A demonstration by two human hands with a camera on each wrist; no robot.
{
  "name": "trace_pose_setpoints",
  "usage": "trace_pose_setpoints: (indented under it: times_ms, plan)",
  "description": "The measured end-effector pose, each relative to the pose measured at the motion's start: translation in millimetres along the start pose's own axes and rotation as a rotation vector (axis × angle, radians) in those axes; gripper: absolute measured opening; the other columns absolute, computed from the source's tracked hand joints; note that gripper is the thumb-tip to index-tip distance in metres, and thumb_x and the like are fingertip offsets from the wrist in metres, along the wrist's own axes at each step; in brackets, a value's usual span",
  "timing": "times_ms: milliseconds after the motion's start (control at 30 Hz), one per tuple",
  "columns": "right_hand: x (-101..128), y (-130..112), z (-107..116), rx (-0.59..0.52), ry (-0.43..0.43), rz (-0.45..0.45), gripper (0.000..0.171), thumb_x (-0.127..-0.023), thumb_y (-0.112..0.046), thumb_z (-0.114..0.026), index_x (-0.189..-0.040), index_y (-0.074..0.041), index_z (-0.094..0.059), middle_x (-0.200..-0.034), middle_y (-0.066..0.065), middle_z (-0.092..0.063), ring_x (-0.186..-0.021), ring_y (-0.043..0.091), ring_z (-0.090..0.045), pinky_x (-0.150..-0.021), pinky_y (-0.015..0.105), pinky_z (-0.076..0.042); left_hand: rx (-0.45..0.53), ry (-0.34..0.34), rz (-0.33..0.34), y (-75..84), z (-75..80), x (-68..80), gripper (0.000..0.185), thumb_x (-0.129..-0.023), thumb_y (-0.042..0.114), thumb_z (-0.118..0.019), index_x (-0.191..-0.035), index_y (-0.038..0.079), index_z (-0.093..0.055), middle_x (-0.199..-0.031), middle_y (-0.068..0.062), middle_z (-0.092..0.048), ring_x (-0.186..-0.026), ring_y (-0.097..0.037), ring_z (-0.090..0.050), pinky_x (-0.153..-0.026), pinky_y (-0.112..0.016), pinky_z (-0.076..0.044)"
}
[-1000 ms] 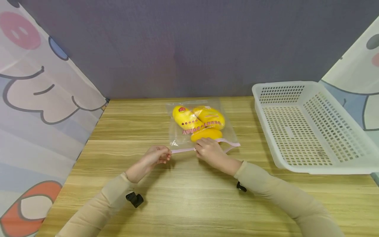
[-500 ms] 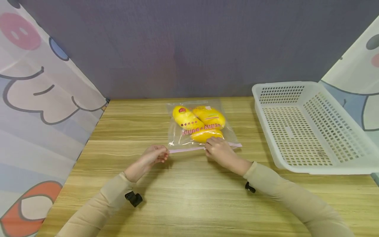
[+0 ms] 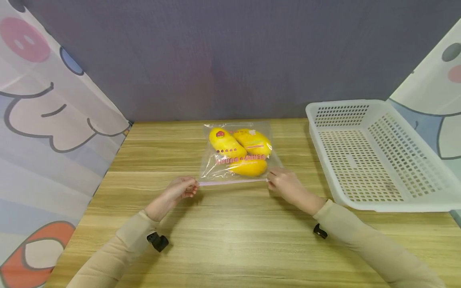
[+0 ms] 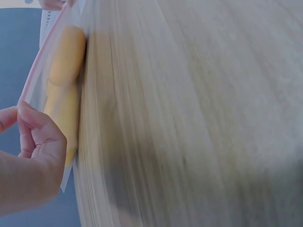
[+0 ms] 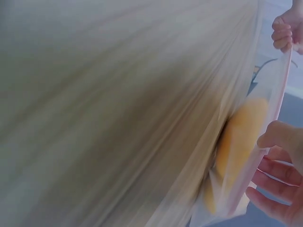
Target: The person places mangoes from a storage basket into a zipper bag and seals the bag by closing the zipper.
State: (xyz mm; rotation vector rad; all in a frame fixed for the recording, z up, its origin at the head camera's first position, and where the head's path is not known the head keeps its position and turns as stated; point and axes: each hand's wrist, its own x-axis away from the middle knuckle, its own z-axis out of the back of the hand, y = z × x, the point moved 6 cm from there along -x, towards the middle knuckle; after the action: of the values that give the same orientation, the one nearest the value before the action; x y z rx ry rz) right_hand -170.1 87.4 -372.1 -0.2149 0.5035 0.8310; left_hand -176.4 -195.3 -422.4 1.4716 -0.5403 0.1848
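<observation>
A clear zip bag with pink print lies on the wooden table, its pink zip edge facing me. Inside it are three yellow mangoes: one at the upper left, another at the upper right, and a third mango nearest the zip. My left hand pinches the left end of the zip edge between thumb and finger. Toward the right end, my right hand pinches the same edge, its thumb and forefinger on the strip in the right wrist view. The zip edge is drawn straight between both hands, slightly raised off the table.
A white plastic basket with a slotted floor stands on the right of the wooden table. A grey panel rises behind the table. Cartoon-printed cloths hang at the left and right sides.
My right hand has slid rightward along the zip edge, from about its middle to near its right end. The gaping right part of the mouth has come together. My left hand has shifted slightly left.
</observation>
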Motion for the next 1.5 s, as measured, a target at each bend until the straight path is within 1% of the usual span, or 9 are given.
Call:
trace_pose_setpoints:
  times_ms: [67, 267, 433, 567, 867, 1033, 1233, 1400, 1500]
  plan:
    - [4.0, 3.3, 1.9, 0.016, 0.007, -0.002, 0.015, -0.062, 0.000, -0.069, -0.063, -0.004, -0.055, -0.065, 0.003, -0.054, -0.058, 0.016, -0.051, -0.052, 0.024, -0.049, 0.000, 0.005, 0.002, 0.2, 1.1, 0.5, 0.014, -0.080, 0.003, -0.047, -0.071, 0.007, -0.056, -0.066, 0.001, -0.054, -0.058, -0.006, -0.049, -0.053, -0.016, -0.043]
    - [15.3, 12.0, 7.3, 0.038, 0.004, -0.015, 0.015, -0.062, 0.000, -0.069, -0.063, -0.004, -0.055, -0.065, 0.004, -0.051, -0.056, 0.016, -0.050, -0.049, 0.024, -0.048, 0.006, 0.013, 0.001, 0.7, 4.3, 0.5, 0.016, -0.081, 0.003, -0.046, -0.069, 0.008, -0.056, -0.065, 0.003, -0.053, -0.057, -0.006, -0.049, -0.052, -0.015, -0.042]
    - [24.1, 19.3, 10.0, 0.036, -0.010, -0.045, 0.016, -0.060, 0.001, -0.070, -0.064, -0.003, -0.055, -0.066, 0.005, -0.054, -0.057, 0.017, -0.052, -0.049, 0.026, -0.049, 0.003, 0.007, 0.003, 0.1, 6.3, 0.3, 0.016, -0.080, 0.002, -0.047, -0.069, 0.009, -0.056, -0.065, 0.002, -0.053, -0.057, -0.005, -0.048, -0.052, -0.015, -0.042]
    - [28.7, 21.7, 12.2, 0.032, -0.001, -0.049, 0.015, -0.060, 0.000, -0.069, -0.063, -0.003, -0.055, -0.067, 0.006, -0.056, -0.058, 0.018, -0.054, -0.049, 0.027, -0.050, -0.005, 0.000, 0.006, -0.1, 6.6, 0.2, 0.015, -0.080, 0.003, -0.047, -0.069, 0.008, -0.056, -0.065, 0.002, -0.053, -0.057, -0.005, -0.048, -0.052, -0.015, -0.042]
    - [31.2, 20.8, 13.5, 0.038, 0.027, -0.027, 0.014, -0.060, 0.000, -0.068, -0.064, -0.003, -0.055, -0.068, 0.007, -0.056, -0.058, 0.019, -0.054, -0.049, 0.027, -0.050, -0.014, -0.012, 0.011, -1.0, 7.1, -0.1, 0.013, -0.081, 0.003, -0.047, -0.072, 0.005, -0.056, -0.066, 0.002, -0.053, -0.057, -0.006, -0.048, -0.052, -0.015, -0.043]
    - [31.7, 20.4, 13.3, 0.025, 0.035, -0.019, 0.015, -0.059, 0.002, -0.068, -0.064, -0.003, -0.055, -0.068, 0.006, -0.055, -0.058, 0.019, -0.054, -0.050, 0.028, -0.050, -0.017, -0.040, 0.013, -1.5, 7.3, 1.1, 0.012, -0.082, 0.004, -0.047, -0.076, 0.002, -0.057, -0.067, 0.001, -0.054, -0.058, -0.006, -0.050, -0.052, -0.015, -0.043]
    - [32.2, 22.1, 12.2, -0.008, 0.018, -0.039, 0.013, -0.061, 0.001, -0.068, -0.065, -0.003, -0.056, -0.067, 0.006, -0.055, -0.059, 0.019, -0.054, -0.051, 0.029, -0.050, -0.044, -0.088, 0.001, -1.7, 7.6, 3.3, 0.014, -0.084, 0.005, -0.046, -0.082, -0.003, -0.057, -0.069, 0.000, -0.056, -0.058, -0.007, -0.051, -0.052, -0.016, -0.043]
    - [32.7, 23.1, 13.2, -0.035, 0.001, -0.059, 0.012, -0.063, 0.000, -0.069, -0.066, -0.003, -0.058, -0.069, 0.005, -0.055, -0.061, 0.018, -0.055, -0.053, 0.028, -0.051, -0.051, -0.102, -0.010, -1.1, 7.1, 5.4, 0.017, -0.086, 0.008, -0.046, -0.087, -0.005, -0.057, -0.071, 0.000, -0.056, -0.059, -0.007, -0.052, -0.053, -0.017, -0.044]
    - [33.1, 23.5, 14.0, -0.047, -0.019, -0.072, 0.012, -0.064, -0.002, -0.071, -0.068, -0.003, -0.060, -0.070, 0.005, -0.057, -0.063, 0.019, -0.056, -0.054, 0.029, -0.051, -0.068, -0.097, -0.008, -1.6, 7.4, 6.1, 0.020, -0.086, 0.009, -0.045, -0.091, -0.008, -0.056, -0.071, 0.000, -0.056, -0.059, -0.007, -0.053, -0.052, -0.017, -0.044]
